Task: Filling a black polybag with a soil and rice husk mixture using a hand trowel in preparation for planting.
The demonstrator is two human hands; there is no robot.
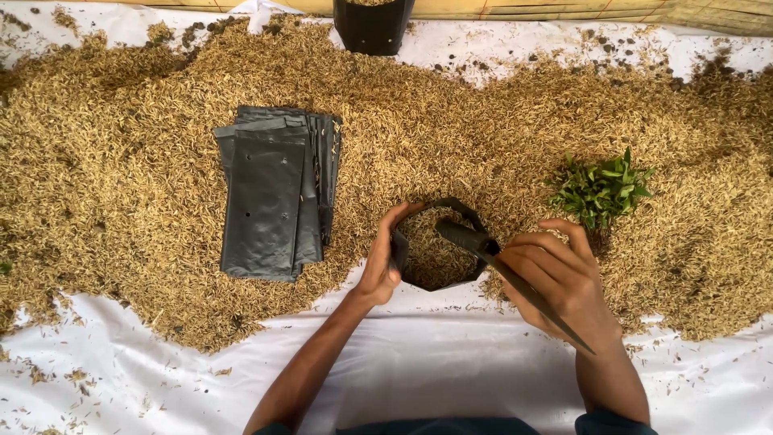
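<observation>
A white sheet (451,362) covers the tabletop, and a wide layer of yellow-brown husks (121,161) lies spread over most of it. On the left part of the husks there is a stack (278,193) of flat black plastic bags, rectangular, with small round holes; the bags lie one over the other, a little fanned to the right. At the top edge, near the middle, stands another black bag (373,24), upright and only partly in view. In the middle, at the near border of the husks, an open bag (439,246) stands upright with husks inside it. The left hand (385,254) pinches the left rim of this open bag, thumb outside and fingers curled over the edge. The right hand (560,278) is closed around a dark stick (515,282), which lies slanted, its thick end over the mouth of the open bag. To the right, just behind the right hand, a small bunch of green cuttings (602,189) lies on the husks.
</observation>
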